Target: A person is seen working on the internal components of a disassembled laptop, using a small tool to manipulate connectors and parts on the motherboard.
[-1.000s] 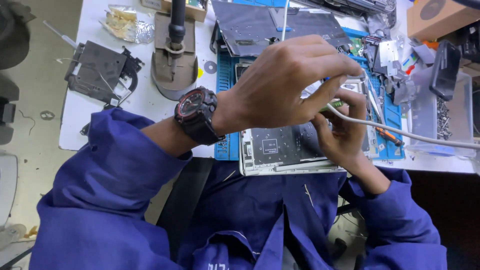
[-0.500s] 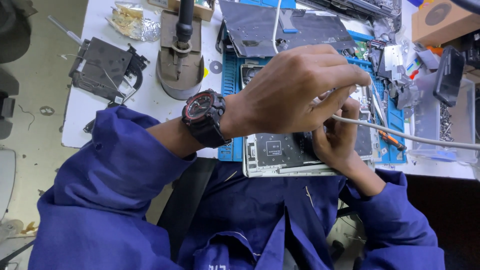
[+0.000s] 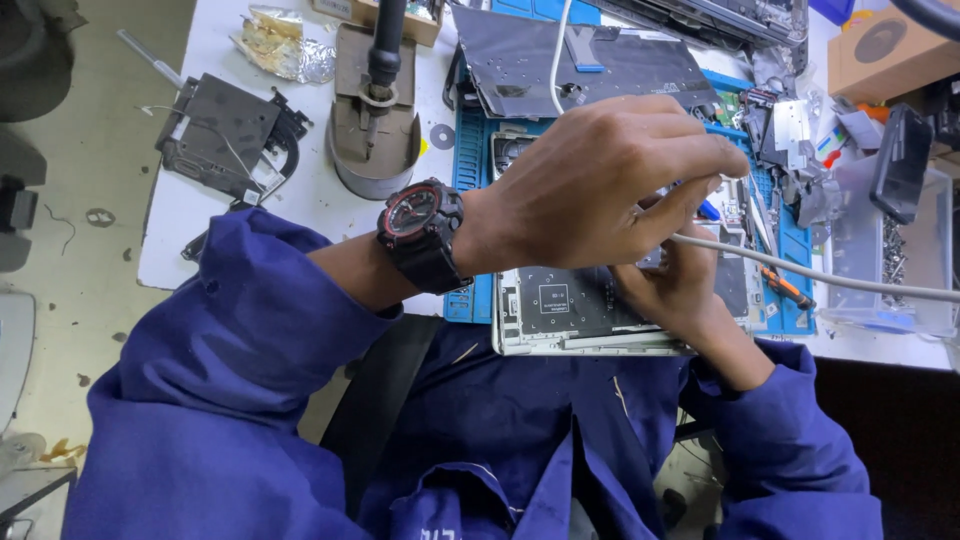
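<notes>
Since a second ago the left hand has slid slightly rightward, fingers pinched shut on something hidden, over the opened laptop at the surface's near edge, while the right hand presses on its fragile, stiff board, best held by the edges.

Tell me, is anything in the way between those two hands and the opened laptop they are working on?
Nothing visible. The left hand hovers right over the opened laptop, fingertips pinched; the right hand rests on it. A white cable crosses beside them without blocking.
</notes>
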